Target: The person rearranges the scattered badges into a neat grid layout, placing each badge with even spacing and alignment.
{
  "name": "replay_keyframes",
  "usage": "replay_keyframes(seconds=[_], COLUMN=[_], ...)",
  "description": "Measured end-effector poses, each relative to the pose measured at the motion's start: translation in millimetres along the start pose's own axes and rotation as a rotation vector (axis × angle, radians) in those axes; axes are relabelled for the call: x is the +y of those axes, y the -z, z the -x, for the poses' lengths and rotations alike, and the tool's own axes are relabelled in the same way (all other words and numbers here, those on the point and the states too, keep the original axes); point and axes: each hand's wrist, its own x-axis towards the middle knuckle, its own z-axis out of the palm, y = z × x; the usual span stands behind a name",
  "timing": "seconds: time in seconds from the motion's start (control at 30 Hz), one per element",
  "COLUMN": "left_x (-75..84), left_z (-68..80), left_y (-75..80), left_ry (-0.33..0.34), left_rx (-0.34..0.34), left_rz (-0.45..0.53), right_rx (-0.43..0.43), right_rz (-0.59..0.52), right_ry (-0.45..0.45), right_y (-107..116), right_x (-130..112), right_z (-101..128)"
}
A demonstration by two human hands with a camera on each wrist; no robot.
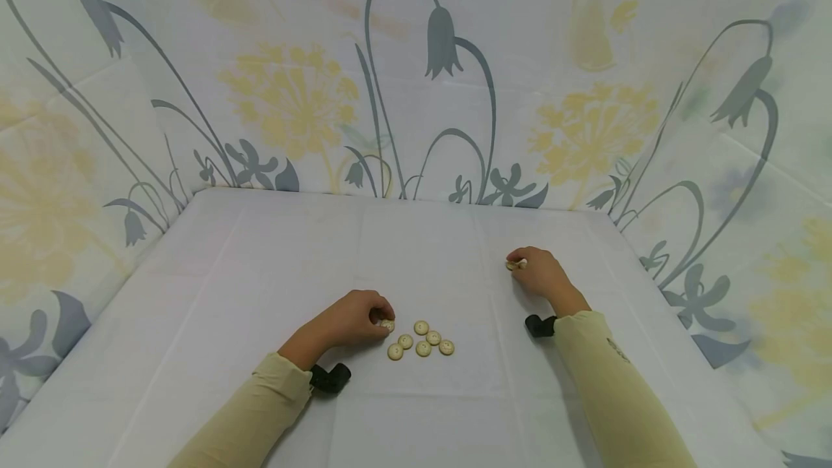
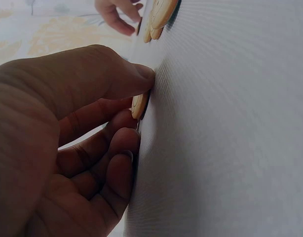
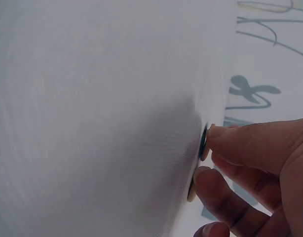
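While each hand works at its own small cream-coloured round button, the two stand well apart on the white cloth-covered surface (image 1: 260,295). The left hand (image 1: 354,320) lies curled near the middle front, its thumb and fingertips closed on the cream round button at the left edge of the cluster (image 1: 387,324); the left wrist view shows that button (image 2: 138,105) standing on edge against the cloth, pinched between thumb and forefinger. Just to the right of this hand, touching or nearly touching one another, lie five more loose cream buttons (image 1: 424,340) flat on the cloth, so the left hand is by far the nearer to them. The right hand (image 1: 539,273) rests further back and to the right, well apart from the cluster, its fingers curled round a separate pale round button (image 1: 516,263) at its fingertips. In the right wrist view the thumb tip and a finger press at what looks like a thin disc (image 3: 204,143) held against the cloth; a second pale edge shows just below it, and I cannot tell whether that is another button.

Both forearms wear pale yellow sleeves (image 1: 604,374), each with a small black strap-mounted device (image 1: 329,377) at the wrist. Faint fold creases cross the cloth. Round three sides rises a white fabric backdrop printed with grey bellflowers and yellow dandelion heads (image 1: 292,100).
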Motion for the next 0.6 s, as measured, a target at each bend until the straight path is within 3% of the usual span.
replay_keyframes(seconds=[0.6], left_x=[-1.4], left_z=[-0.7], left_y=[-0.9], left_ry=[-0.014], left_rx=[0.003], left_rz=[-0.006], right_rx=[0.003], right_rz=[-0.007], right_ry=[0.075], right_y=[-11], right_x=[-26], right_z=[20])
